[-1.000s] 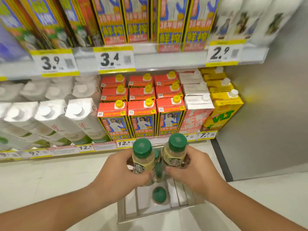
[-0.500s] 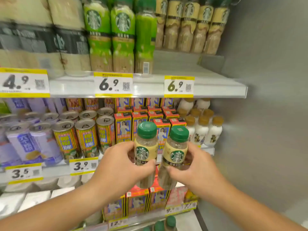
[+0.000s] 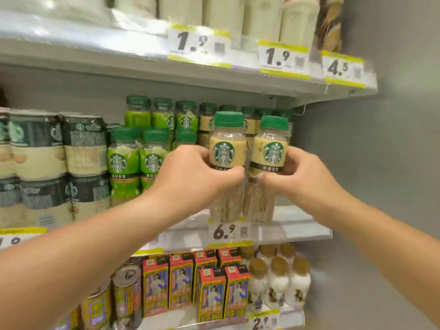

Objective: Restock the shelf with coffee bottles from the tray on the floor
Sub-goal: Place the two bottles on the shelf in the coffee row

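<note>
Left hand (image 3: pixel 190 177) clamped round one beige coffee bottle (image 3: pixel 227 148), right hand (image 3: pixel 302 179) clamped round a second beige coffee bottle (image 3: pixel 270 151). I see both upright, side by side and touching, bases at the front edge of the shelf (image 3: pixel 297 225), above the 6.9 price tag (image 3: pixel 225 231). Same beige bottles stand behind them; green-label bottles (image 3: pixel 123 160) just left.

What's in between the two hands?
In the head view, two beige coffee bottles with green caps, side by side: the left hand grips one bottle, the right hand the other bottle.
</note>
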